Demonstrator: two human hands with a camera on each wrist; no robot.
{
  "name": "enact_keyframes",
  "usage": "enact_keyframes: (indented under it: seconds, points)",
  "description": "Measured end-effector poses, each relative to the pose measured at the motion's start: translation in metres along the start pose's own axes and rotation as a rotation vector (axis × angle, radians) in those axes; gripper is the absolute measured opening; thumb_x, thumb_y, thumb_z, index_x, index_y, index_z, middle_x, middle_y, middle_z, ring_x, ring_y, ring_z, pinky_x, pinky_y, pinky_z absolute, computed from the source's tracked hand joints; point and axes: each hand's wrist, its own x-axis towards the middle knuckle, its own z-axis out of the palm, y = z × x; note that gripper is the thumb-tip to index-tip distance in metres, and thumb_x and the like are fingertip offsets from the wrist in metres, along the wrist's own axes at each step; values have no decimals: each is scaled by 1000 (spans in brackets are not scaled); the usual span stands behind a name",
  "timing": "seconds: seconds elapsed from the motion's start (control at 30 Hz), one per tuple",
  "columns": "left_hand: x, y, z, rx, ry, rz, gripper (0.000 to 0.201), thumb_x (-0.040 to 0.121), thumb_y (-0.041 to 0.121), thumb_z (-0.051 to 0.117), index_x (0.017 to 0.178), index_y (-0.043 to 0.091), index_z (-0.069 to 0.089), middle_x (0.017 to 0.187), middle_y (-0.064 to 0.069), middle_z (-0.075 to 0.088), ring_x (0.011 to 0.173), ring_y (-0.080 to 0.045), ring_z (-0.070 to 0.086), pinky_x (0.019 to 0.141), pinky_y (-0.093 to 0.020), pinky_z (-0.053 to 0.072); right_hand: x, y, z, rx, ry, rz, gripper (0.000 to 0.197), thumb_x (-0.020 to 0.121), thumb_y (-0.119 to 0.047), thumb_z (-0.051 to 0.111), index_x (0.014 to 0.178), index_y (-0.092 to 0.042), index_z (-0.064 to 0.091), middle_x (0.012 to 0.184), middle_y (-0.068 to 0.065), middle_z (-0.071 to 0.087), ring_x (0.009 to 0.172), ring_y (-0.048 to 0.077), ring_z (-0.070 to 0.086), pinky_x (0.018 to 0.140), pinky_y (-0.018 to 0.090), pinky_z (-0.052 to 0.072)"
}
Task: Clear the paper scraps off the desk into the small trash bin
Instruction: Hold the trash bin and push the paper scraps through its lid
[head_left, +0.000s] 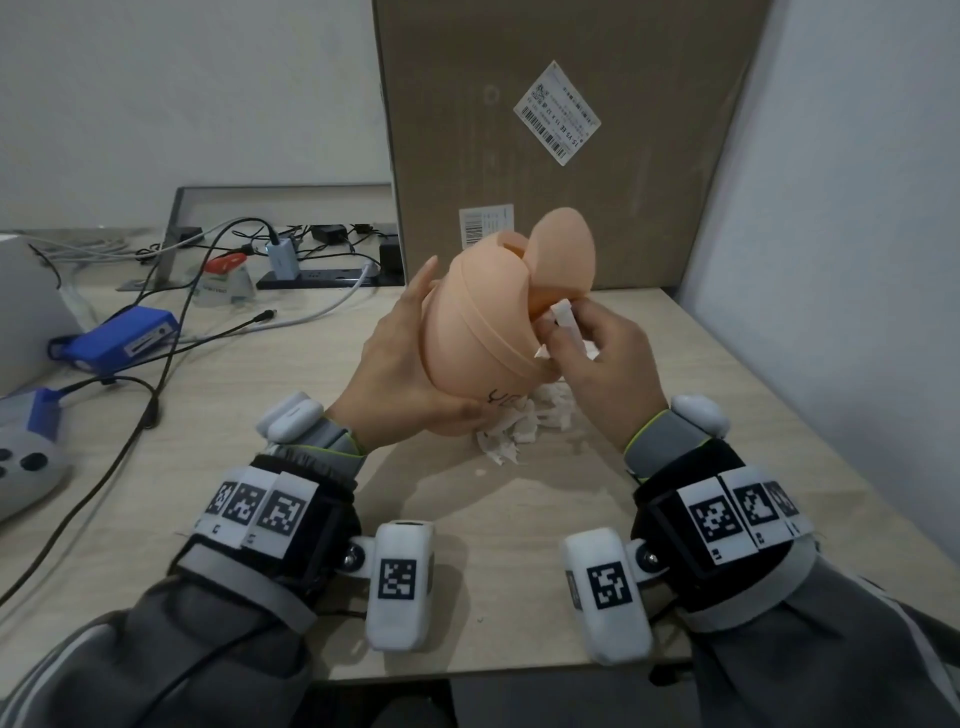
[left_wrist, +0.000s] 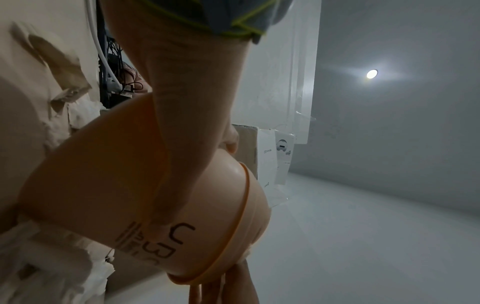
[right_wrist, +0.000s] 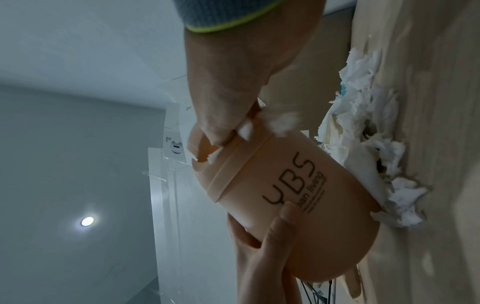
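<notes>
A small peach trash bin (head_left: 483, 332) (left_wrist: 124, 185) (right_wrist: 298, 197) is tilted above the desk, its flip lid (head_left: 563, 257) up. My left hand (head_left: 410, 374) (right_wrist: 270, 242) grips the bin's body from the left and below. My right hand (head_left: 592, 353) (right_wrist: 228, 107) pinches white paper scraps (head_left: 566, 317) (right_wrist: 245, 129) at the bin's opening. A pile of torn white scraps (head_left: 519, 421) (right_wrist: 371, 131) lies on the desk (head_left: 675, 426) just under the bin.
A tall cardboard box (head_left: 561, 145) stands against the wall behind the bin. Cables (head_left: 156, 395), a blue device (head_left: 117, 338), a power strip (head_left: 317, 278) and a grey controller (head_left: 26, 467) crowd the desk's left side. A small paper bit (head_left: 480, 473) lies near the pile.
</notes>
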Motion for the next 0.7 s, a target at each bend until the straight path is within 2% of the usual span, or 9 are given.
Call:
enact_keyframes:
  seconds: [0.07, 0.13, 0.23, 0.37, 0.5, 0.53, 0.6, 0.67, 0.7]
  points:
    - [0, -1, 0, -9, 7, -5, 132, 42, 56, 83, 143, 52, -2, 142, 15, 34, 134, -20, 38, 109, -53, 34, 1, 3, -3, 9, 107, 11, 23, 78, -40, 63, 84, -19, 66, 79, -4, 68, 81, 12, 61, 81, 41, 49]
    - [0, -2, 0, -16, 7, -12, 132, 42, 55, 84, 143, 52, -2, 143, 14, 34, 134, -20, 38, 109, -53, 34, 2, 6, -5, -6, 164, 21, 19, 78, -30, 71, 86, -15, 66, 82, -2, 64, 74, 7, 53, 71, 28, 44]
    - [0, -2, 1, -23, 9, -18, 135, 42, 54, 84, 147, 46, 0, 143, 13, 35, 133, -19, 39, 109, -52, 34, 3, 7, -5, -21, 218, -6, 14, 75, -21, 75, 81, -10, 68, 79, -2, 60, 62, 1, 45, 61, 19, 38]
    - [0, -2, 1, -23, 1, -28, 135, 43, 54, 83, 148, 45, -1, 144, 13, 33, 133, -19, 39, 109, -53, 35, 3, 8, -5, 56, 244, -12, 12, 75, -17, 76, 83, -7, 74, 79, 5, 69, 64, 6, 56, 62, 17, 45]
    - [-1, 0, 1, -38, 2, -36, 130, 43, 55, 82, 142, 52, -3, 144, 12, 32, 133, -19, 38, 109, -52, 35, 0, 1, -3, 136, 173, -122, 10, 84, -12, 66, 92, -10, 73, 86, 1, 69, 80, 6, 62, 71, 13, 49]
    - [-1, 0, 1, -38, 5, -34, 131, 43, 55, 82, 142, 51, -2, 144, 13, 33, 133, -18, 39, 109, -52, 35, -1, -1, -2, 145, 131, -142, 11, 86, -14, 63, 92, -13, 72, 85, -1, 68, 81, 7, 62, 75, 16, 50]
    - [-1, 0, 1, -32, 6, -28, 132, 43, 54, 83, 144, 49, -2, 142, 14, 34, 132, -18, 39, 109, -51, 35, -3, -3, 0, 118, 15, -139, 19, 89, -26, 54, 80, -22, 70, 76, -4, 65, 78, 15, 61, 78, 36, 52]
    - [-1, 1, 1, -25, -3, -25, 132, 43, 54, 82, 144, 51, -3, 141, 15, 33, 132, -19, 39, 109, -52, 35, -3, -1, 2, 81, -94, -41, 33, 86, -44, 40, 64, -33, 61, 73, -7, 60, 82, 21, 56, 84, 51, 46]
    - [-1, 1, 1, -23, -5, -25, 131, 44, 54, 82, 143, 52, -4, 142, 15, 33, 132, -19, 39, 109, -52, 35, -4, -1, 3, 88, -119, 27, 35, 84, -51, 34, 63, -37, 59, 78, -6, 59, 90, 25, 54, 89, 54, 42]
